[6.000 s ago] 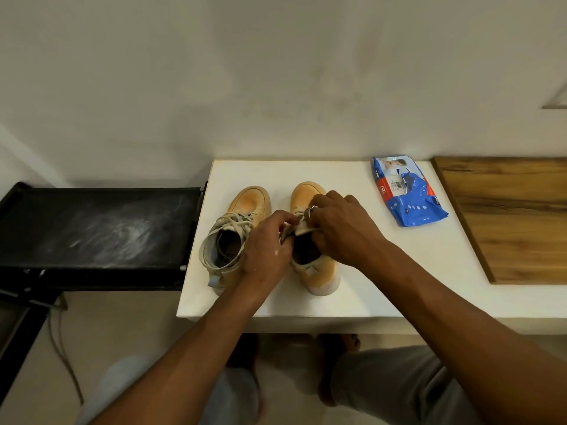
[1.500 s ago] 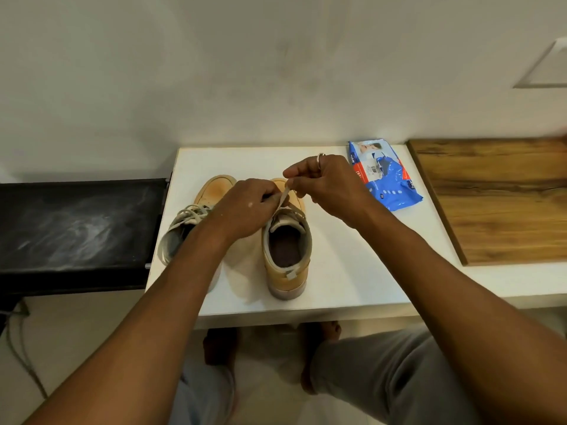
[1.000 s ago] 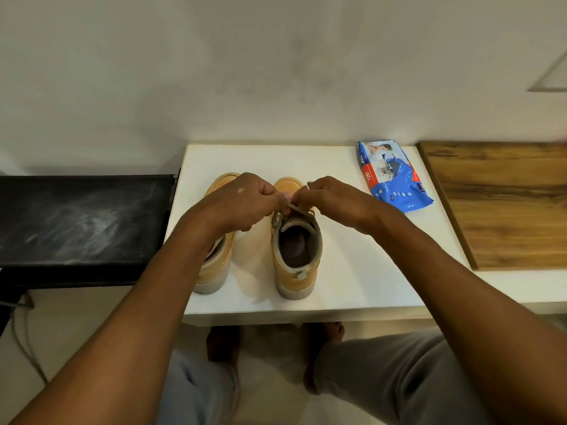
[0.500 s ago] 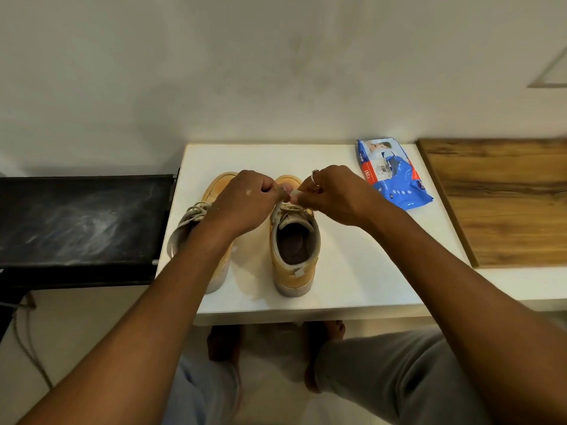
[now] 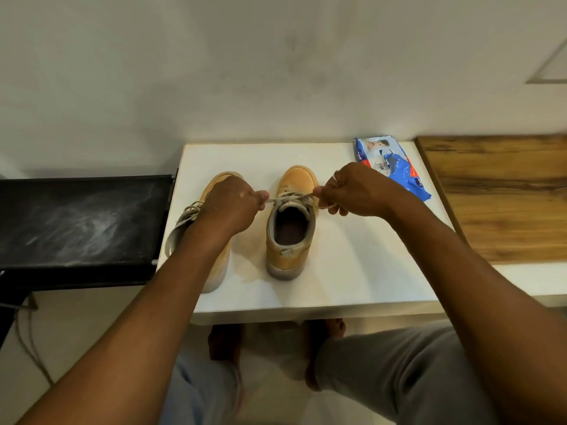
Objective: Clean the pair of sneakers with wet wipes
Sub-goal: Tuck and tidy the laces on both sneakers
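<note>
left sneaker mostly hidden under left forearm, left hand pinching one lace end, right sneaker between both hands on white bench, right hand curled round other end, wipes pack just behind it, near corner covered

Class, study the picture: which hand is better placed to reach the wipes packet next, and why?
Right, probably. The right hand grips the lace just beside the wipes packet; the left hand grips it farther away, across the sneaker.
</note>
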A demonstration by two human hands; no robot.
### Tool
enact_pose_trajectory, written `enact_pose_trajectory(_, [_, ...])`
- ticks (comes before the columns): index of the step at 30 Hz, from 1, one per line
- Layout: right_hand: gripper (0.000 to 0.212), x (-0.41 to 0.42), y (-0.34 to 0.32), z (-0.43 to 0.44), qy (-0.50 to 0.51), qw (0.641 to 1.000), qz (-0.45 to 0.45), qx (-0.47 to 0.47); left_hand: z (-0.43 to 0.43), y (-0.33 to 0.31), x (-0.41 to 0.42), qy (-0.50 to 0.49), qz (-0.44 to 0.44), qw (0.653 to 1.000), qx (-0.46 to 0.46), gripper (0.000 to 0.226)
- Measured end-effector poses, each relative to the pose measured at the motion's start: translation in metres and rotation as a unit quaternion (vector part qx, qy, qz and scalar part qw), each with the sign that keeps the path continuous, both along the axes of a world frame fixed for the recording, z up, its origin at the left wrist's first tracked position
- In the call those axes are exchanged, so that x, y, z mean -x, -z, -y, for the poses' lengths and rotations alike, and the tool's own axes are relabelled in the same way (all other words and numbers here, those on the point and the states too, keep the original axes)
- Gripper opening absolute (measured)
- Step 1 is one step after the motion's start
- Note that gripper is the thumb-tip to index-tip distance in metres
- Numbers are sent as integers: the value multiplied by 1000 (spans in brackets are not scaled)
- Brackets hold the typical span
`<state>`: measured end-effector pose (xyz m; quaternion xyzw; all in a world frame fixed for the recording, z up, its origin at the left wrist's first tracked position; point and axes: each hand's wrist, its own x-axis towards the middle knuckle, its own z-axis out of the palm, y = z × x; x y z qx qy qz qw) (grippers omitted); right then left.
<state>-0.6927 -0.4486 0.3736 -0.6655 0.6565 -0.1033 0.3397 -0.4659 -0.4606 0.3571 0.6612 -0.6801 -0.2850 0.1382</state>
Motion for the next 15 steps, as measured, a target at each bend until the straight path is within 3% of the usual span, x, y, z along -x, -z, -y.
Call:
enact_pose_trajectory(3, [33, 5, 1, -1, 12, 999, 6, -42, 2, 6, 3, -10, 38, 999, -1, 38])
enact_pose_trajectory(8, [17, 2, 2, -2, 47, 997, 67, 0, -5, 11, 9, 9, 82, 995, 49, 35])
enact_pose_trajectory(12, [15, 1, 5, 3, 108, 978, 174, -27, -10, 8, 15, 46, 14, 992, 116, 24])
enact_pose_trajectory(15, [17, -1, 7, 2, 95, 984, 140, -52, -14, 4, 20, 99, -24, 989, 103, 24])
